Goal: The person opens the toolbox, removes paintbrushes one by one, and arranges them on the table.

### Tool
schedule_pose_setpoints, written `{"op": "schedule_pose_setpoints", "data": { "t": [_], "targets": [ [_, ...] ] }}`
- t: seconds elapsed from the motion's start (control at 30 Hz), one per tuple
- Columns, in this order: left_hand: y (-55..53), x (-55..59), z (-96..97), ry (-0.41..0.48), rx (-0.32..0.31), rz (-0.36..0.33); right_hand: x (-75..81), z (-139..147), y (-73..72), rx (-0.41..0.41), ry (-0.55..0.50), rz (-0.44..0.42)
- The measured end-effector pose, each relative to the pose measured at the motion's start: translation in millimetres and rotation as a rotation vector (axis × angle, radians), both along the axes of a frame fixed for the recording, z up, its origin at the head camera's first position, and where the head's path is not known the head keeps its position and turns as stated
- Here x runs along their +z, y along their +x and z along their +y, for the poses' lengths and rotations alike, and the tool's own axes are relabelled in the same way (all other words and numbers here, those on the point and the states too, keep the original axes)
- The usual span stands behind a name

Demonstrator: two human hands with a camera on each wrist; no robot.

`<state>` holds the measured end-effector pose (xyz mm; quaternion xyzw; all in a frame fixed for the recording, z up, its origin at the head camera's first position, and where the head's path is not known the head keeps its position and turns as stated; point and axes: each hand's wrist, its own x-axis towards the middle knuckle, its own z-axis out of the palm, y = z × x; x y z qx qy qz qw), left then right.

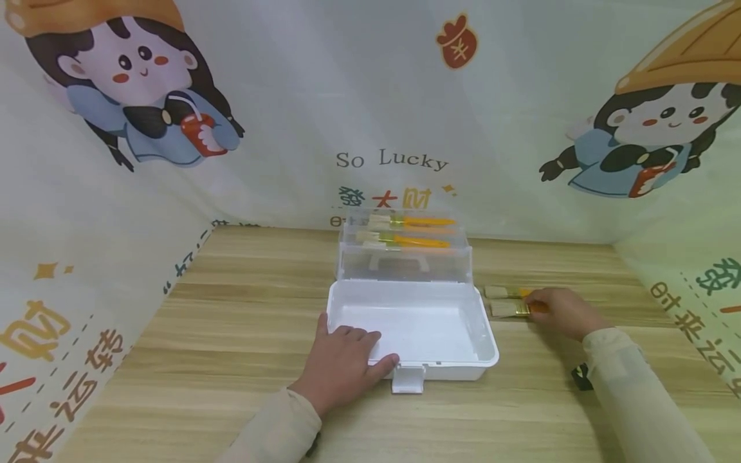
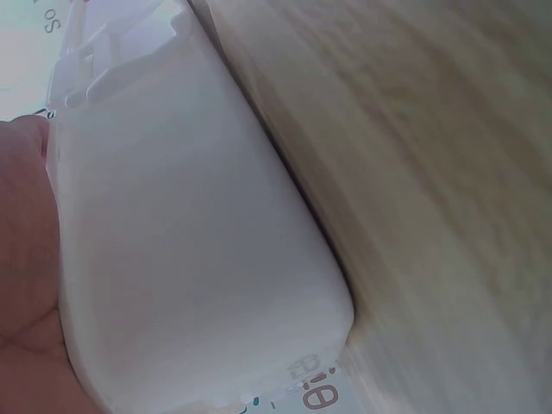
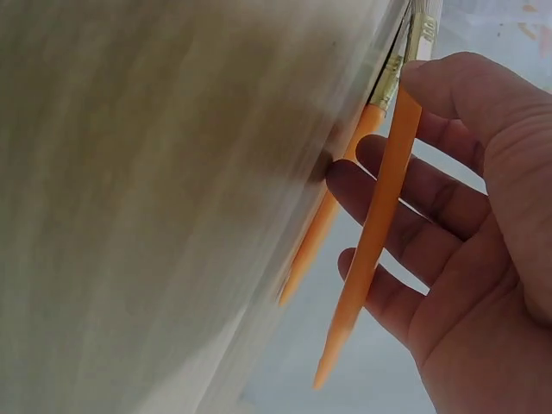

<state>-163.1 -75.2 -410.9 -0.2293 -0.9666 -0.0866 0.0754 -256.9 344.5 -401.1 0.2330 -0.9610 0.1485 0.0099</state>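
A white plastic box stands with its lid raised, its inside bare. My left hand rests on its front left corner, fingers spread over the rim and thumb along the front edge near the latch. To the right of the box, my right hand pinches a flat paintbrush by its orange handle, between thumb and fingers. Its pale bristles point left toward the box. Just behind it on the table lies a second orange-handled paintbrush, close to the fingertips.
Behind the box rises the clear tiered lid, with several orange-handled brushes lying on its tiers. A printed cloth hangs round the back and sides of the wooden table. A small black object shows by the right sleeve.
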Motion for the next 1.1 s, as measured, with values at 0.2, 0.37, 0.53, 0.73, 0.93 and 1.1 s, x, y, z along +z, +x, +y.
{"op": "schedule_pose_setpoints", "data": {
  "t": [0.2,0.37,0.53,0.73,0.93,1.1],
  "targets": [
    [0.7,-0.2,-0.3,0.005,-0.005,0.004,-0.8,-1.6,-3.4,-0.01,-0.007,-0.017],
    [1.0,-0.9,-0.6,0.006,-0.002,0.007,-4.7,-3.0,-7.8,-0.013,0.034,-0.016],
    [0.9,-1.3,-0.5,0.005,-0.001,0.008,-7.7,-3.1,-11.1,-0.007,0.079,0.005],
    [0.8,-0.2,0.6,0.001,-0.003,0.005,-7.7,-2.0,-10.3,-0.009,0.088,0.008],
    [0.9,-0.3,1.1,0.001,-0.006,0.004,-8.2,0.7,-7.9,-0.038,0.055,-0.018],
    [0.8,-0.8,0.3,0.011,0.001,-0.003,-2.7,0.1,-6.9,-0.056,0.01,-0.062]
  ]
}}
